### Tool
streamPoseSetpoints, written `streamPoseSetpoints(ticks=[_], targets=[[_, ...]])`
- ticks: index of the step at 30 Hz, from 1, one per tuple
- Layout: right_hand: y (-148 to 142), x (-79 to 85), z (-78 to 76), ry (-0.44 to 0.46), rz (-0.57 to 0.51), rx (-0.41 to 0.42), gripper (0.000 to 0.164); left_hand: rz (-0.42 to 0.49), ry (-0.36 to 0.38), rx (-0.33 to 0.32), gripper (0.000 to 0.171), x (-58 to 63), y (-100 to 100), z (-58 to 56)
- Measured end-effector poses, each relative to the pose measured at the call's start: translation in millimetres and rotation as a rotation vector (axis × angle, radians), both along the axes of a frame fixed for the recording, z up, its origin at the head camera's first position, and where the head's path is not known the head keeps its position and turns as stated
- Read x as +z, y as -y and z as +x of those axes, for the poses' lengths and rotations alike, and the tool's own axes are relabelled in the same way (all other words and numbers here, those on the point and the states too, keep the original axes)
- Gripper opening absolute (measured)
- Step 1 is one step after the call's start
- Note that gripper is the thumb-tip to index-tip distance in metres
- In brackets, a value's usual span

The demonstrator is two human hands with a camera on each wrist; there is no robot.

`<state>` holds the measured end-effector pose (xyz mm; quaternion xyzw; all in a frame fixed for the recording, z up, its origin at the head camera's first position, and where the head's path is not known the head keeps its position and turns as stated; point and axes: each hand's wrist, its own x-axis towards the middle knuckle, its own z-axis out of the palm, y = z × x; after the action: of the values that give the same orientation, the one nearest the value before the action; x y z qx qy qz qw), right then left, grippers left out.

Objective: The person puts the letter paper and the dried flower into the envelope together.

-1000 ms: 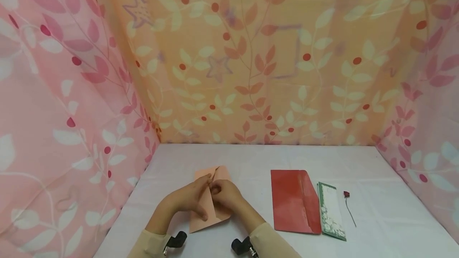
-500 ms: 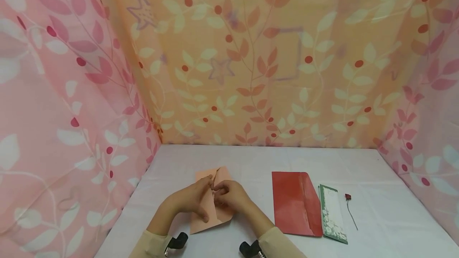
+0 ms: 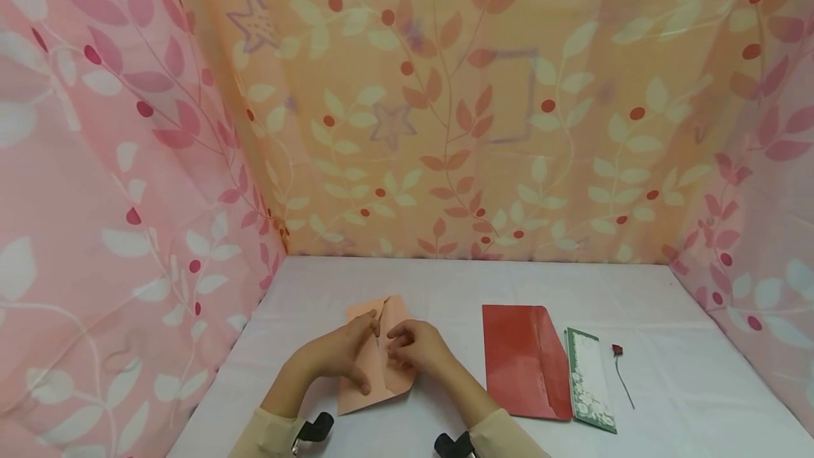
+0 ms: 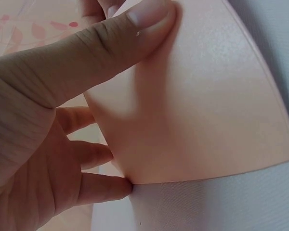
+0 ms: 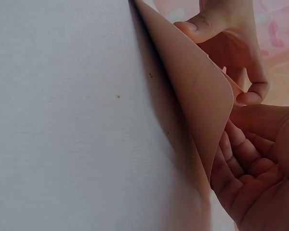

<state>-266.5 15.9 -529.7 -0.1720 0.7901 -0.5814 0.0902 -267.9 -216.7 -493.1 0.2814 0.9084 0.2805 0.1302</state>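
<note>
A peach envelope (image 3: 359, 394) lies slightly tilted at the left middle of the table in the head view, with an open slit along its middle seam. My left hand (image 3: 337, 355) grips it. In the left wrist view the thumb (image 4: 149, 17) rests on its face and the other fingers (image 4: 106, 185) are at its edge. My right hand (image 3: 416, 348) is at the envelope's right part, fingers loosely bent. In the right wrist view these fingers (image 5: 231, 149) touch the raised peach paper (image 5: 197, 86) from behind; their tips are partly hidden.
Right of the hands lies a red envelope (image 3: 515, 359). Beside it are a green-bordered card (image 3: 588, 377) with a white floral face and a small dried red rose (image 3: 617, 350) on a thin stem. Patterned cloth (image 3: 445, 161) walls the white table (image 3: 439, 281).
My right hand has moved a little right, away from the slit in the peach envelope. My left hand keeps its hold. The whole head view has shifted slightly.
</note>
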Motion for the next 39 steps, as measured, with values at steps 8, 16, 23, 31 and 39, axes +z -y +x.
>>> streamPoseSetpoints(ticks=[8,16,23,31,39], targets=[[-8.0,10.8,11.5,-0.033,0.025,0.005,0.024,-0.009,-0.026,-0.014,0.096,-3.1,1.0,-1.4],[-13.9,21.9,14.8,-0.058,0.054,-0.023,0.022,-0.001,-0.024,-0.015,0.092,1.8,0.9,-1.6],[-21.1,30.6,20.9,-0.121,0.123,-0.033,0.024,0.009,0.004,-0.038,0.094,4.1,-3.1,1.0],[-35.4,42.4,30.9,-0.171,0.173,-0.052,0.024,0.024,0.028,-0.051,0.096,3.1,-4.2,0.5],[-48.8,41.0,36.9,-0.204,0.187,-0.069,0.023,-0.026,0.008,-0.064,0.097,-5.3,-3.9,-2.7]])
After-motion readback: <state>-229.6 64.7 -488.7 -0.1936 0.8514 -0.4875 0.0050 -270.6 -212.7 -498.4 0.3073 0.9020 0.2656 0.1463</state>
